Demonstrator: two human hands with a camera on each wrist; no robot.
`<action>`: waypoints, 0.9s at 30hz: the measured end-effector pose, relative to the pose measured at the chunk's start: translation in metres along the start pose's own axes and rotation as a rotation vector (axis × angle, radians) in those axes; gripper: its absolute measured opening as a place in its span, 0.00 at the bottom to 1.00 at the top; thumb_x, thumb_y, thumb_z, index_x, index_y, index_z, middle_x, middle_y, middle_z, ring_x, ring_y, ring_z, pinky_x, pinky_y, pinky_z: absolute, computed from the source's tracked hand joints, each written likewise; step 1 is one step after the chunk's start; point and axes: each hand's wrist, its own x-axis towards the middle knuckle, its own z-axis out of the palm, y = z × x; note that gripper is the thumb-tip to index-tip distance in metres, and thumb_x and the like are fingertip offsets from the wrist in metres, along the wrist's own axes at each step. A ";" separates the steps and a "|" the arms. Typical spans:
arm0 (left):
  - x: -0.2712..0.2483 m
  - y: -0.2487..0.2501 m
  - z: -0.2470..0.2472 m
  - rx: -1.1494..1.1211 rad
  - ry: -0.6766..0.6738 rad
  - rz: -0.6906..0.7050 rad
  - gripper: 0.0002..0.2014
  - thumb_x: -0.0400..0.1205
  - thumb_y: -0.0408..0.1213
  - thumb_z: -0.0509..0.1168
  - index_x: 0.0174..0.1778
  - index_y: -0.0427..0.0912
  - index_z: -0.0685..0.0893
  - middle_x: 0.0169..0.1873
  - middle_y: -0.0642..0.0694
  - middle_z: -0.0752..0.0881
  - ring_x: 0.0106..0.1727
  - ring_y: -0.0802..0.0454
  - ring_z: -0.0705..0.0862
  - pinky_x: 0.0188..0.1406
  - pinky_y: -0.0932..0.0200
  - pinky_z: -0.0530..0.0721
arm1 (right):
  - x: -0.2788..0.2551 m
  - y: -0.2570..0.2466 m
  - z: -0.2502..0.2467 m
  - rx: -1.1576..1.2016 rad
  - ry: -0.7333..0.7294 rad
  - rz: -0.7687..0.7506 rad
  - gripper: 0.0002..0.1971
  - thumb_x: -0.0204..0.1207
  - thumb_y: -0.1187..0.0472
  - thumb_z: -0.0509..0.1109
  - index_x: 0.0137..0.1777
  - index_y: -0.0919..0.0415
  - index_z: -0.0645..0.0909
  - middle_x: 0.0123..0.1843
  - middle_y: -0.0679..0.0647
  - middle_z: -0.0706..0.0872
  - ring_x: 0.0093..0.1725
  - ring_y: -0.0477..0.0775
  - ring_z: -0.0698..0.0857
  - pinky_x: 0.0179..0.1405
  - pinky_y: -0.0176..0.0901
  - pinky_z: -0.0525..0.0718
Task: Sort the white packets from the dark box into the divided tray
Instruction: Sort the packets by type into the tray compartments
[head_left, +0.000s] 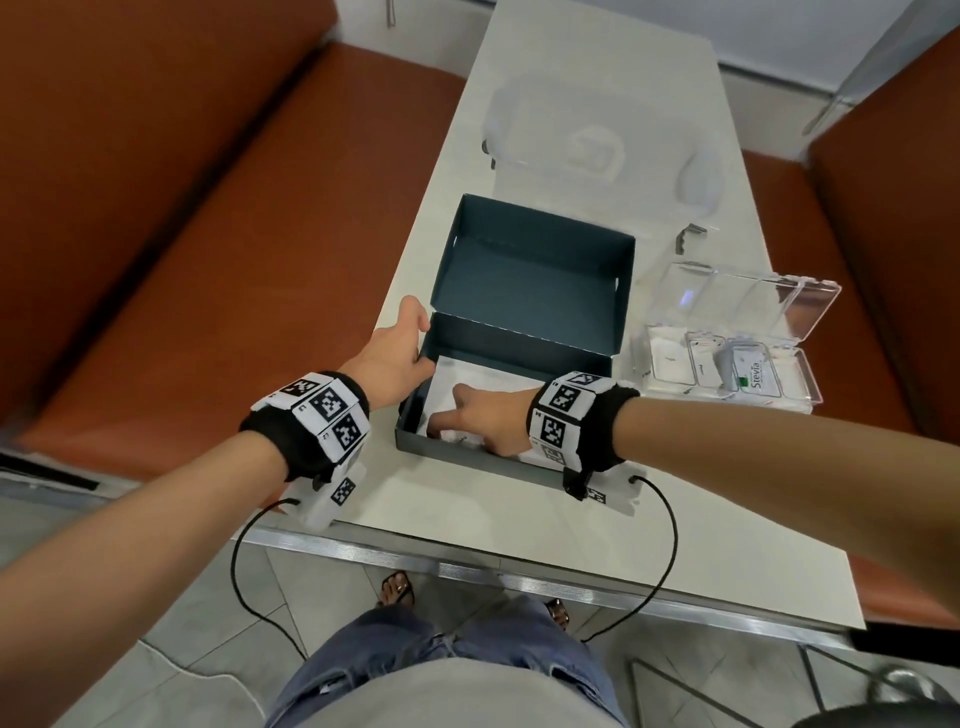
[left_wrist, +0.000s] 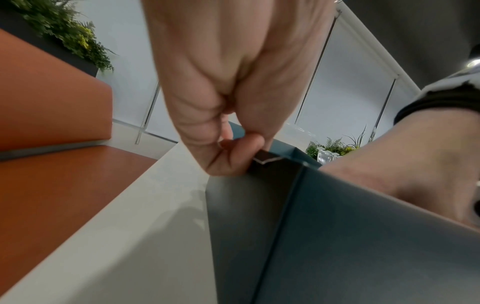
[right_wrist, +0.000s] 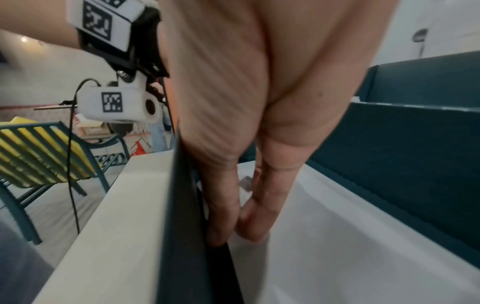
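Observation:
The dark box (head_left: 524, 291) stands open in the middle of the white table, its lid tipped back. White packets (head_left: 485, 382) lie flat on its floor. My left hand (head_left: 423, 338) pinches the box's far left corner (left_wrist: 267, 157), thumb and fingers curled over the wall. My right hand (head_left: 441, 423) is inside the box by the near wall, its straight fingertips (right_wrist: 221, 232) touching the edge of a white packet (right_wrist: 337, 226). The clear divided tray (head_left: 810, 384) sits right of the box, lid open, with white packets (head_left: 670, 358) and a Stevia packet (head_left: 753, 374) in its compartments.
Orange benches (head_left: 156, 208) flank the narrow table on both sides. A clear case (head_left: 597, 150) lies at the table's far end, and a small dark bracket (head_left: 691, 236) sits behind the tray. The table's metal front edge (head_left: 467, 564) is close to my body. Cables hang from both wrists.

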 end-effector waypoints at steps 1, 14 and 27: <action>0.000 0.000 0.000 -0.003 0.003 0.001 0.15 0.83 0.28 0.60 0.57 0.45 0.62 0.27 0.48 0.73 0.27 0.52 0.69 0.26 0.60 0.69 | 0.000 -0.002 -0.001 -0.017 -0.018 -0.025 0.29 0.75 0.74 0.63 0.75 0.56 0.67 0.61 0.65 0.70 0.48 0.63 0.77 0.44 0.49 0.79; 0.000 0.000 0.001 -0.021 0.002 -0.010 0.16 0.84 0.27 0.60 0.57 0.46 0.61 0.28 0.46 0.73 0.27 0.52 0.69 0.26 0.62 0.70 | 0.000 0.011 -0.001 -0.206 -0.167 0.023 0.05 0.73 0.73 0.66 0.44 0.63 0.79 0.44 0.55 0.79 0.44 0.58 0.78 0.33 0.37 0.74; -0.003 0.012 -0.013 0.120 0.095 -0.015 0.18 0.84 0.44 0.67 0.66 0.46 0.70 0.48 0.48 0.79 0.42 0.54 0.79 0.41 0.58 0.78 | -0.030 0.060 -0.023 0.481 0.323 0.124 0.10 0.69 0.67 0.77 0.47 0.53 0.86 0.29 0.52 0.77 0.32 0.48 0.82 0.34 0.37 0.82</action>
